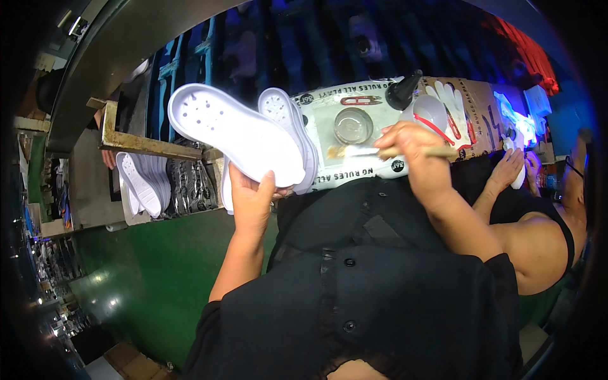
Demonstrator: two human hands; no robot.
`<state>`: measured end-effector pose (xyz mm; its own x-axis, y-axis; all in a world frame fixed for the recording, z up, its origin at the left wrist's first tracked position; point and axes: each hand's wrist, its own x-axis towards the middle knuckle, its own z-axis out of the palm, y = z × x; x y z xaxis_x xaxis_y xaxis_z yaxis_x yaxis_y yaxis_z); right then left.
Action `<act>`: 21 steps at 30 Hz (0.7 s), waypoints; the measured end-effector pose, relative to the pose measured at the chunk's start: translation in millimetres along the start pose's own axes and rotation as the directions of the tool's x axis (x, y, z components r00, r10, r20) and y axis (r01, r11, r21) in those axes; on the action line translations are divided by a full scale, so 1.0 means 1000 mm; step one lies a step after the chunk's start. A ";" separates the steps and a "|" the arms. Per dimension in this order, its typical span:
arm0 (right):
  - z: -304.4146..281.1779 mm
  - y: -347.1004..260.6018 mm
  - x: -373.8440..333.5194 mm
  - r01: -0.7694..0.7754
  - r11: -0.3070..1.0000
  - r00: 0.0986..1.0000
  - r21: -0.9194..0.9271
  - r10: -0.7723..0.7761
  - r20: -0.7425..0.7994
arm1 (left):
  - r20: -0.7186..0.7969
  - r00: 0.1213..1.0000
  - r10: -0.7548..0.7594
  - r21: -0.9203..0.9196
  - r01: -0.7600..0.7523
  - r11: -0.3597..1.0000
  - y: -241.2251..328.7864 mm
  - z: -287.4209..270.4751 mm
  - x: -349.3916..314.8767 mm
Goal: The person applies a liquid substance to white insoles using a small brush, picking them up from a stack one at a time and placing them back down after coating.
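My left hand (252, 197) grips the heel end of a white shoe sole (237, 130), thumb on its upper face. The sole is tilted up, and several small holes dot its toe end. Behind it, more white soles (277, 104) lie partly hidden on the bench. My right hand (411, 147) is closed round the wooden handle of a brush (440, 152). Its pale bristles point left, to the right of the sole and apart from it. Just beyond the brush sits a round clear dish (353, 125) with what looks like clear liquid.
Red thread snips (361, 100), a black cone-shaped bottle (403, 90), a whitish cup (429, 113) and white gloves (448, 96) lie beyond my right hand. A co-worker's hand (508, 170) touches a white sole at right. Stacked soles (145, 183) stand left, near a metal frame (152, 145).
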<state>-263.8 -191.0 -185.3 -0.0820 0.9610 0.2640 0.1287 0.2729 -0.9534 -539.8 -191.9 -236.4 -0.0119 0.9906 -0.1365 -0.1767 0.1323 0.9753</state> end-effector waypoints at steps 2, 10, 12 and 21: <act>0.008 -0.008 0.002 0.209 0.970 0.973 -0.123 -0.194 0.123 | -0.001 0.985 0.171 0.077 -0.170 0.982 -0.007 0.016 0.004; 0.021 -0.001 -0.001 0.389 0.878 0.919 -0.279 -0.345 0.193 | 0.029 0.932 0.362 0.310 -0.353 0.883 0.002 0.037 -0.002; 0.018 0.000 -0.001 0.382 0.853 0.923 -0.355 -0.339 0.180 | 0.014 0.930 0.368 0.309 -0.354 0.882 0.002 0.037 -0.002; 0.020 -0.001 0.001 0.365 0.871 0.931 -0.329 -0.338 0.137 | 0.048 0.847 0.530 0.416 -0.499 0.760 -0.004 0.042 0.000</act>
<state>-283.5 -190.8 -186.9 -0.2552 0.7964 0.5484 0.4068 0.6029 -0.6863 -498.1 -190.8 -232.7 -0.0563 0.9106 0.4094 0.2813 -0.3789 0.8816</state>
